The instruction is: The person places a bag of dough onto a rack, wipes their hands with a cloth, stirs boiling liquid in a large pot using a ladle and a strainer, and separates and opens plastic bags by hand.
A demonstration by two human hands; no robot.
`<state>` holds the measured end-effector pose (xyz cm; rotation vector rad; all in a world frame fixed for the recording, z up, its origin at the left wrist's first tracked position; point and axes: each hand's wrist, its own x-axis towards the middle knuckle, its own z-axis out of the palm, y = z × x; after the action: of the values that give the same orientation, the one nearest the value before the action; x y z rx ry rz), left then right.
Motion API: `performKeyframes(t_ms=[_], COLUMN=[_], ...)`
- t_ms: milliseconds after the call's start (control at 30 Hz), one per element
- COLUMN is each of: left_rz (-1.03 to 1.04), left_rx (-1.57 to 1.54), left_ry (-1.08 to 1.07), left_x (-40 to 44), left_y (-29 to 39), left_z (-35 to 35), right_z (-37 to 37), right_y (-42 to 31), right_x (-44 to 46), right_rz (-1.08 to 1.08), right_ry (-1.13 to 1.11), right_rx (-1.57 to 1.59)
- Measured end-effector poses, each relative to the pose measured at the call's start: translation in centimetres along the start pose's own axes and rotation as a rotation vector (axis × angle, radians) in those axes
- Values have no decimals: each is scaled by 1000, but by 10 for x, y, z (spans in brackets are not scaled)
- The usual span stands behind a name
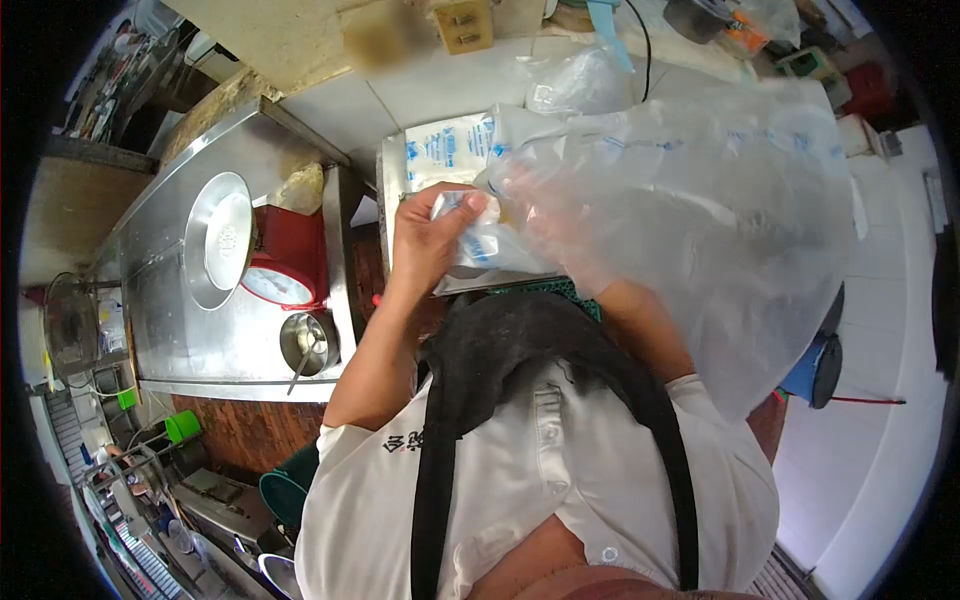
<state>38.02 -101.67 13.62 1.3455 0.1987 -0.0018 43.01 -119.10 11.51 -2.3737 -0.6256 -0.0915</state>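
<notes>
My left hand (pixel 425 240) is closed around a bunched piece of white plastic with blue print (pixel 482 245). A large translucent plastic bag (pixel 700 220) spreads out to the right of it. My right hand (pixel 555 215) shows only as a blurred shape through this bag, so its fingers cannot be made out. Just beyond my left hand lies a flat white packet with blue print (pixel 448 148). Whether the bunched plastic joins the large bag is not visible.
On the steel counter (pixel 170 330) at left stand a red dial scale (pixel 290 255) with a round metal pan (pixel 219 240) and a metal bowl (pixel 309 343) with a spoon. Another clear bag (pixel 580 80) lies against the wall. A blue bin (pixel 812 370) is at right.
</notes>
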Motion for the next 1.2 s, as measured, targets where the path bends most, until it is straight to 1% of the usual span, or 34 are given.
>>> performKeyframes(t_ms=[33, 67, 100, 167, 200, 233, 300, 400, 500, 600, 700, 833, 933, 1000, 1067, 1100, 1133, 1167, 1200], left_rz=[3, -27, -54, -32, -22, -55, -9, 2, 21, 68, 99, 12, 11, 44, 72, 86, 80, 74, 64], left_rx=[-21, -17, -12, 121, 187, 127, 76, 87, 132, 232, 245, 200, 178, 162, 46, -12, 7, 24, 43], left_ry=[-45, -28, -10, 4, 13, -25, 11, -111, -2, 36, 11, -44, -54, -57, -73, -83, -79, -75, -72], left_x=[1, 2, 3, 3, 3, 0, 2, -1, -8, -9, -11, -14, -16, -17, -12, -10, -10, -11, -12], left_y=[0, 4, 9, 3, 0, 5, -2, -1, 6, -2, -6, -5, -4, 0, -16, -21, -20, -19, -19], left_z=[-6, -9, -10, -7, -3, 4, 3, -7, -5, -14, -14, -15, -12, -4, -5, -6, -5, -5, -4], right_z=[0, 5, 15, 34, 32, 28, 22, 8, -1, -13, -21, -28, -32, -16, 15, 35, 37, 35, 20], right_y=[1, 6, 15, 33, 30, 27, 20, 11, 11, 10, 5, -3, -12, -9, 16, 43, 47, 50, 36], right_x=[4, -1, -1, 5, 6, 6, 7, 7, 4, 1, -5, -5, -8, -14, -23, -27, -25, -27, -27], right_rz=[11, -78, -137, -255, -261, -253, -211, -88, 32, 135, 204, 289, 335, 319, 257, 206, 153, 144, 138], right_ry=[-20, 118, 142, 195, 181, 152, 68, -68, -167, -245, -323, -428, -433, -342, -256, -219, -180, -168, -156], right_rx=[-17, 44, 38, 26, 40, 72, 178, 374, 546, 683, 790, 957, 1214, 1527, 1441, 1198, 954, 1042, 1131])
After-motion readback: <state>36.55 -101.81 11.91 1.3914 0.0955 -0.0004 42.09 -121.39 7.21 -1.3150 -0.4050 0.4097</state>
